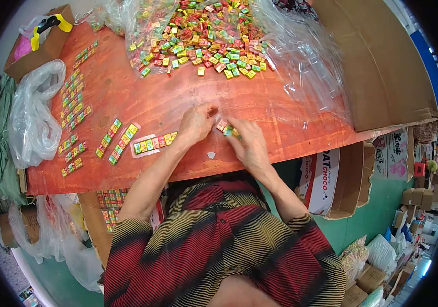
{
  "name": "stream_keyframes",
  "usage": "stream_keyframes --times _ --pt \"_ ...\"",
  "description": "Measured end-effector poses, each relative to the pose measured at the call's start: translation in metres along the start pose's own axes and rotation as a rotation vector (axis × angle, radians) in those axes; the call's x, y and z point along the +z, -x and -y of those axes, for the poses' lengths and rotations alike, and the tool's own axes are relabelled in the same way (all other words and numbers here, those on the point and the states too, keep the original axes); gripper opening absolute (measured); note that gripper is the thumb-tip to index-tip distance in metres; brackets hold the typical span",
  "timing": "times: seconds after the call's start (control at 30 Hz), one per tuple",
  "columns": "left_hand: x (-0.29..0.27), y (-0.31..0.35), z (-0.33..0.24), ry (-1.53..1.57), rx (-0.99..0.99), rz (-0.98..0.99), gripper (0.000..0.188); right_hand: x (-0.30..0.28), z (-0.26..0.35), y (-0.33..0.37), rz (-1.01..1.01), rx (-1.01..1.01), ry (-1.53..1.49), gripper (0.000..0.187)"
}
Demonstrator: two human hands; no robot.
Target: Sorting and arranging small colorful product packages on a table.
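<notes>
My right hand (pixel 249 143) is closed around a short row of small coloured boxes (pixel 223 126), its fingers covering part of the row. Just left of it, the fingers of my left hand (pixel 197 124) curl into a pinch. Whatever they hold is too small or too clear to make out. Beside my left wrist lies a row of small boxes (pixel 152 144) on a pale strip, its right end close to the forearm. A little white scrap (pixel 211 155) sits on the red-brown table (pixel 188 169) below my hands.
Loose small boxes (pixel 203 41) are heaped at the far side on clear plastic sheeting (pixel 306 66). Two box rows (pixel 108 138) and several more groups (pixel 73 110) lie at the left. A clear bag (pixel 37 112) rests on the left edge. A large cardboard box (pixel 382 61) stands right.
</notes>
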State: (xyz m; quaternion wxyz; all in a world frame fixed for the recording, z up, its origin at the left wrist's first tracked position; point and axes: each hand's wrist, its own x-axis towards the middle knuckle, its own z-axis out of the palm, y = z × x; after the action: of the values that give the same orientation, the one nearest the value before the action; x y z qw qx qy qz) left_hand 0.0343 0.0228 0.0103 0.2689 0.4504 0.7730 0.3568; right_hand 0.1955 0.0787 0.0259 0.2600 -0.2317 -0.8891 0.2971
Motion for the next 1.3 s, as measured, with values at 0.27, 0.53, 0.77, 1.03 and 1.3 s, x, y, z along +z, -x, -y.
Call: stream_keyframes --times 0.27,0.53,0.77,1.03,1.3 --pt "0.003 -0.012 0.008 0.009 -0.068 0.087 0.034 0.036 -0.005 -0.010 -0.001 -0.081 0.182 0.039" --pt "0.003 -0.011 0.008 -0.011 -0.007 0.041 0.032 0.028 -0.007 -0.027 0.098 -0.059 0.229 0.022" --pt "0.013 -0.013 0.020 0.037 0.008 0.007 0.022 0.036 -0.004 -0.044 0.222 -0.212 0.444 0.015" --pt "0.018 -0.008 0.009 0.026 0.066 -0.067 0.020 0.026 -0.013 -0.038 0.151 -0.221 0.282 0.014" --pt "0.011 -0.005 0.008 0.056 0.014 0.016 0.024 0.036 -0.029 -0.034 0.150 -0.222 0.172 0.016"
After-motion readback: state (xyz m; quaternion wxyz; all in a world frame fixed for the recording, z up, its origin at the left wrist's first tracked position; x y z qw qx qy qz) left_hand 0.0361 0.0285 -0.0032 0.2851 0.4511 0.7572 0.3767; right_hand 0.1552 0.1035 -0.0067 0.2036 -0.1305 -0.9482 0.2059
